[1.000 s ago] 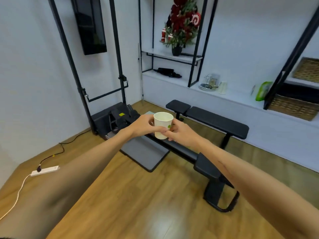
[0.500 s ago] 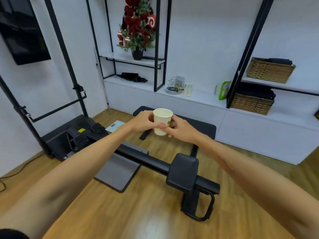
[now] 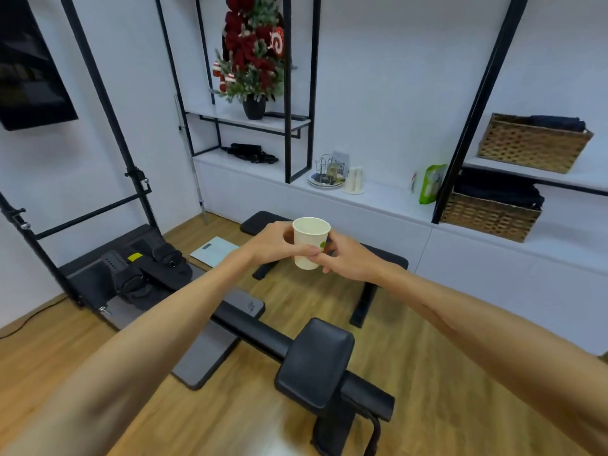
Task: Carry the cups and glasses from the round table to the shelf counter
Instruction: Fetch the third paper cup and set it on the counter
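White paper cup (image 3: 309, 241), smooth and tapered, upright; we grasp it with left hand (image 3: 273, 243) and right hand (image 3: 348, 256) curled round its sides.

Paper cup (image 3: 310, 242) between both hands, above the bench (image 3: 329, 255), shelf counter (image 3: 378, 200) behind.

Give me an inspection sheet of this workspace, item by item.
Surface: white shelf counter ahead along the wall, partly bare.
Job's things: paper cup, upright, carried in the air; white cups stand on the counter.
Clutter: glass rack, green packet, wicker baskets.
Grips: left hand and right hand both hold the paper cup.
Cables: black cable on the floor at left.
Surroundings: black bench, Christmas tree, wood floor.
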